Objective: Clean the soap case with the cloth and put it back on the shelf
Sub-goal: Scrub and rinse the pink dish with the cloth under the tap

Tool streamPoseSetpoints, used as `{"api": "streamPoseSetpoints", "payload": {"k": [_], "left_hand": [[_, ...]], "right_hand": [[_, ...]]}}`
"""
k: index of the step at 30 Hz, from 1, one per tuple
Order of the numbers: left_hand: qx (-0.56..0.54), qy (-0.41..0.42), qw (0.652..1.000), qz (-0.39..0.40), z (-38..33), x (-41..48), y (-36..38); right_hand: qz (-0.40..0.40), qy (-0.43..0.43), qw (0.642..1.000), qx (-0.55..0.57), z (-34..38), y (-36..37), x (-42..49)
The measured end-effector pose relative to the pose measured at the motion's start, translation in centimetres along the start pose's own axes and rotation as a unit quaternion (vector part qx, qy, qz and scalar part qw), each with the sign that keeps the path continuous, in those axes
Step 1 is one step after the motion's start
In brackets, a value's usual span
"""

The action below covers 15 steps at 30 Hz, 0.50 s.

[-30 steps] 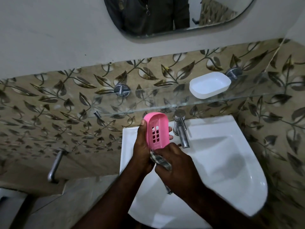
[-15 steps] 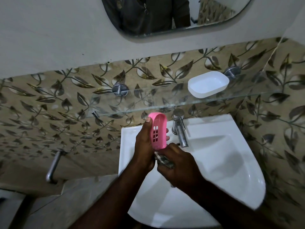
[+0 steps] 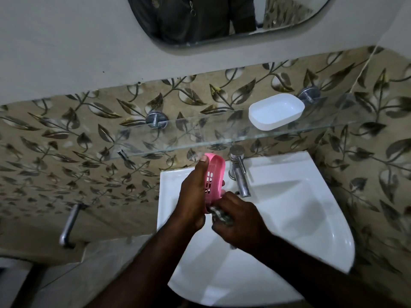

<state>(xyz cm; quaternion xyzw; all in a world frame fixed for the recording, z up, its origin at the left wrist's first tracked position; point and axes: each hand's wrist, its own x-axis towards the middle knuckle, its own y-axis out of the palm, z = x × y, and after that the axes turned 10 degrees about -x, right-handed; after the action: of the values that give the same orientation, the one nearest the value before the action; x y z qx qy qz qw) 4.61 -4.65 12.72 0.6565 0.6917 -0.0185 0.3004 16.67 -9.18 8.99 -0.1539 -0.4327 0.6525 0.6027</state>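
Note:
My left hand (image 3: 193, 196) grips a pink slotted soap case tray (image 3: 214, 176), held upright on its edge above the white sink (image 3: 300, 218). My right hand (image 3: 239, 218) holds a bunched checked cloth (image 3: 220, 215) against the tray's lower end. The white half of the soap case (image 3: 276, 111) lies on the glass shelf (image 3: 200, 138), towards its right end, empty side up.
A chrome tap (image 3: 239, 174) stands just right of the pink tray. A metal handle (image 3: 67, 225) sticks out of the tiled wall at the left. A mirror (image 3: 211, 18) hangs above the shelf.
My left hand has turned the pink tray more edge-on, so fewer slots face me. The right hand with the cloth has stayed at the tray's lower end.

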Motion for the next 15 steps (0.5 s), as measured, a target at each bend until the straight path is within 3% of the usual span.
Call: {"api": "streamPoseSetpoints", "payload": {"k": [3, 6, 9, 15], "left_hand": [[0.036, -0.01, 0.999, -0.012, 0.1, 0.2, 0.2], [-0.003, 0.01, 1.0, -0.026, 0.1, 0.1, 0.5], [-0.043, 0.043, 0.998, -0.033, 0.2, 0.2, 0.7], [0.008, 0.005, 0.999, -0.041, 0.6, -0.2, 1.0]], "right_hand": [[0.0, -0.002, 0.999, -0.035, -1.2, 0.0, 0.3], [0.01, 0.115, 0.989, 0.091, 1.3, -0.2, 0.2], [-0.008, 0.142, 0.977, 0.162, 3.2, -0.1, 0.2], [0.023, -0.005, 0.998, -0.061, -0.7, -0.2, -0.5]]}}
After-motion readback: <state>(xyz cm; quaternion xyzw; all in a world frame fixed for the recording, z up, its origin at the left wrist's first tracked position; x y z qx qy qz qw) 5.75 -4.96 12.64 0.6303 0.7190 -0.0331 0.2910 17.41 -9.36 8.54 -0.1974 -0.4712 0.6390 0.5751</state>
